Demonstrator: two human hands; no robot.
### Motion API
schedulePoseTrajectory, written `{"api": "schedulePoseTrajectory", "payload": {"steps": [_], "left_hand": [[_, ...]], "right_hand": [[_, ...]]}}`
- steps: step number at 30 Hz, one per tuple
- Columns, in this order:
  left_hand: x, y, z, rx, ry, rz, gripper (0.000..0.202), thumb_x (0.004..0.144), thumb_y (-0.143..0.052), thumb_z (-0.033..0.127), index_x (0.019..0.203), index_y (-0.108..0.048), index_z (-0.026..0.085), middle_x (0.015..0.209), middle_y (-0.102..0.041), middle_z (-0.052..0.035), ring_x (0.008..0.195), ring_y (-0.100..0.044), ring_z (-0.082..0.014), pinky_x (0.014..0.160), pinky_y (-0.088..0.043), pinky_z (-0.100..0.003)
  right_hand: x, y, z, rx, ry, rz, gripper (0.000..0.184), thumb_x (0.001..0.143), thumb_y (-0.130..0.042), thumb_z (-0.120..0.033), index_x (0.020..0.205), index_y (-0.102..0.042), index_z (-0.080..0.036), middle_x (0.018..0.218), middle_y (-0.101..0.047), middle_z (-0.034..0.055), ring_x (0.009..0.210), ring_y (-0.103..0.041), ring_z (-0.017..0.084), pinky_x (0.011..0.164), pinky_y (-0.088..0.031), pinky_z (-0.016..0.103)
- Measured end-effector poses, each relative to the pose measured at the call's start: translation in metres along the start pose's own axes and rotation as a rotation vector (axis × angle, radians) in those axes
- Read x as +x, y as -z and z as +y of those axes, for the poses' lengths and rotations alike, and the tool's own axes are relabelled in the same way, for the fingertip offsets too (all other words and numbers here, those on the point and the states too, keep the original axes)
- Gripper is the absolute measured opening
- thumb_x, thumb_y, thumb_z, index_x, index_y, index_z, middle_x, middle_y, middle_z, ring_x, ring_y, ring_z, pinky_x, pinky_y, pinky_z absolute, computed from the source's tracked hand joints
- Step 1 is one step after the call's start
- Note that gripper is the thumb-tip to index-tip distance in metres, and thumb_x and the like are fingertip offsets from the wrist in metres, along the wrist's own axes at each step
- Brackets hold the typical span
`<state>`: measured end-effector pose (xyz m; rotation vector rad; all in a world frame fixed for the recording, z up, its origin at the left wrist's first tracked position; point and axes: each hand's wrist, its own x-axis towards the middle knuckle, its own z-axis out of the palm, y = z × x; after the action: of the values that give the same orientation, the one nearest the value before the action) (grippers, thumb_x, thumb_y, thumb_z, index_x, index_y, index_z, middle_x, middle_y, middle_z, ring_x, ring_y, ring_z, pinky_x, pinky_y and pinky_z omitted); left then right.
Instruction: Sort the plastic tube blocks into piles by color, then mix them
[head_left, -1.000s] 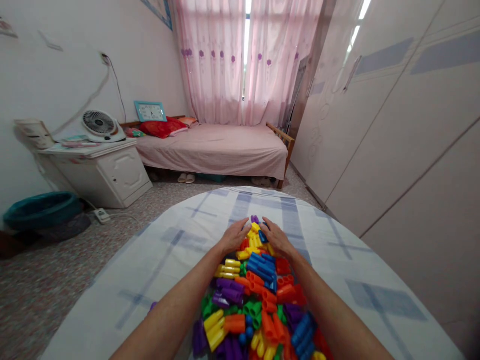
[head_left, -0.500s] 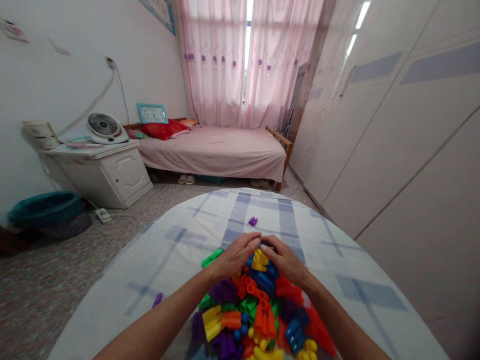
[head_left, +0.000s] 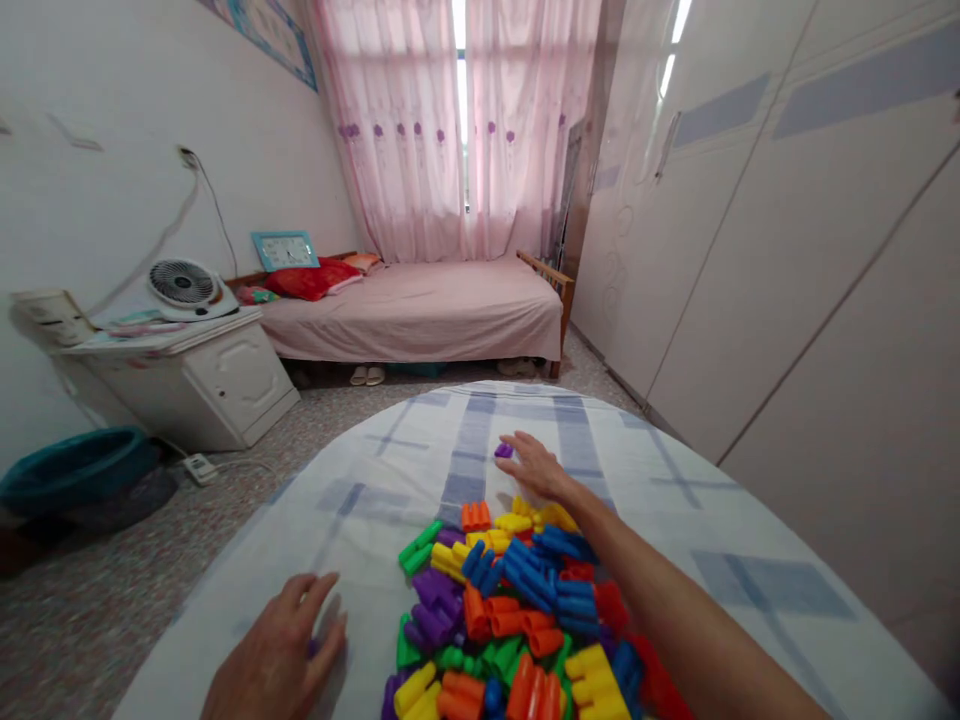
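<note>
A heap of coloured plastic tube blocks (head_left: 517, 610) lies on a white cloth with blue-grey stripes that covers a round table (head_left: 375, 490). My right hand (head_left: 536, 468) reaches past the heap's far side, fingers spread, its tips next to a lone purple block (head_left: 503, 451). My left hand (head_left: 281, 655) lies palm down on the cloth at the near left, fingers apart, over a small purple piece that barely shows. A green block (head_left: 420, 546) lies at the heap's left edge.
Beyond the table are a bed with a pink cover (head_left: 420, 315), a white cabinet (head_left: 180, 375) with a fan (head_left: 182, 286) on it, and a teal basin (head_left: 71, 470) on the floor. A white wardrobe (head_left: 787, 250) runs along the right wall.
Both hands have left the top of the heap. The right one went forward to the lone purple block; the left one drew back to the near left of the cloth.
</note>
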<state>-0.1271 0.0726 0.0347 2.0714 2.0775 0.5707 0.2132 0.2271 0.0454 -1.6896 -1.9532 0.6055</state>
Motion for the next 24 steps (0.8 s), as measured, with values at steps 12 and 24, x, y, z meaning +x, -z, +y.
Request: {"api": "schedulePoseTrajectory", "payload": {"steps": [12, 24], "left_hand": [[0.013, -0.040, 0.027, -0.409, -0.096, -0.061, 0.028, 0.079, -0.048, 0.033, 0.096, -0.065, 0.018, 0.090, -0.065, -0.0059, 0.082, -0.064, -0.0192, 0.076, -0.053, -0.031], [-0.021, -0.043, 0.028, -0.364, -0.131, 0.218, 0.043, 0.087, -0.040, 0.046, 0.109, -0.063, 0.016, 0.120, -0.060, -0.0129, 0.118, -0.052, -0.0272, 0.104, -0.039, -0.049]], "right_hand": [[-0.054, -0.002, -0.039, -0.045, 0.239, -0.354, 0.034, 0.089, -0.046, -0.042, 0.091, -0.071, -0.018, 0.094, -0.068, 0.0056, 0.088, -0.060, 0.018, 0.082, -0.044, 0.029], [-0.224, 0.042, 0.024, 0.045, -0.004, 0.465, 0.043, 0.091, -0.034, -0.047, 0.114, -0.060, -0.023, 0.121, -0.061, 0.0085, 0.116, -0.054, 0.024, 0.102, -0.040, 0.044]]}}
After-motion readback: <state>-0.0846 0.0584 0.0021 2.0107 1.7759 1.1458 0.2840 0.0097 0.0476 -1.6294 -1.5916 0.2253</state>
